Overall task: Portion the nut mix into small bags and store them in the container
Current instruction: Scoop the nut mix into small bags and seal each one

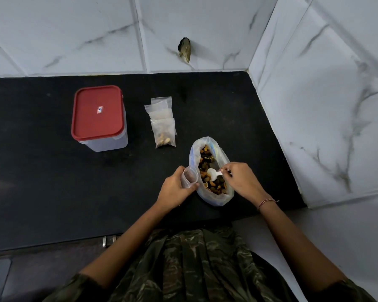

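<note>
STEP: scooping second portion | left hand (176,188) held small bag (189,177) open beside nut mix bag (212,171) | right hand (240,177) pinched spoon (213,172) over nuts | filled bag (164,134), lidded container (99,117) on worktop (42,171) | NEXT: likely load spoon, tip into small bag.

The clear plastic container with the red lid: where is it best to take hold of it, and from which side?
Probably grip the clear plastic container by its side walls just under the red lid, coming from the near side, fingers spanning the narrower width. It stands upright and closed; the overhanging lid rim would stop slipping.
</note>
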`<state>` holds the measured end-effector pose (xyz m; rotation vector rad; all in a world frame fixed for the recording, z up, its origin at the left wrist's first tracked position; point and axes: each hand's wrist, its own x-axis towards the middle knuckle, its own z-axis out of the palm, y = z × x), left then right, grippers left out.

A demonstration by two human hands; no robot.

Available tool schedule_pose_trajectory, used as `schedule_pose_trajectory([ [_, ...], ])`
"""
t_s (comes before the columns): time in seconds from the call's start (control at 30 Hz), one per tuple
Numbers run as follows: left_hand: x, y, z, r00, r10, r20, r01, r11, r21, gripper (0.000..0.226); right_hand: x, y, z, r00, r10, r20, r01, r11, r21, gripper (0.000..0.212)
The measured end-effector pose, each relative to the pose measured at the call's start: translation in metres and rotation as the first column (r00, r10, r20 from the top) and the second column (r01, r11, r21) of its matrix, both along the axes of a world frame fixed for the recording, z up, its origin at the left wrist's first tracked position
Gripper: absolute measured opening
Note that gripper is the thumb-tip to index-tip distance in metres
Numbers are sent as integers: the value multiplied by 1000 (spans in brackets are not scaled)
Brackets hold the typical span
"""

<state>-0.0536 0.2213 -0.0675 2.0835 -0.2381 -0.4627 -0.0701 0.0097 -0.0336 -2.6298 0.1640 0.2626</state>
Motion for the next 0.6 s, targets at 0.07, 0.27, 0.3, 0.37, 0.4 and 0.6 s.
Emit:
schedule_pose_trajectory([
  [0.07, 0, -1, 0, 1000, -2, -5, 2, 1000, -22, 37, 0, 5, -1, 999, -37, -6, 37, 999, 31, 23],
  [0.27, -2, -2, 0, 1000, 6, -20, -8, 996, -88, 39, -2, 10, -5, 995, -93, -34, 96, 990, 100, 23],
  [0.3, -3, -3, 0, 1000, 0, -21, -2, 996, -93, 38, -2, 8, -4, 992, -104, -68, 111, 987, 113, 23],
  [0.37, -3, -4, 0, 1000, -19, -17, 18, 996, -92, 36, -2, 6, -3, 987, -134, -93, 144, 983, 110, 24],
  [0.4, -2, -4, 1, 999, -30, -13, 29, 995, -92, 36, -2, 7, -5, 984, -155, -83, 163, 981, 104, 24],
  [0.6, 0, -4, 0, 999, -44, -7, 43, 993, -112, 39, -12, 21, -9, 996, -26, 81, 37, 991, -132, 26],
])
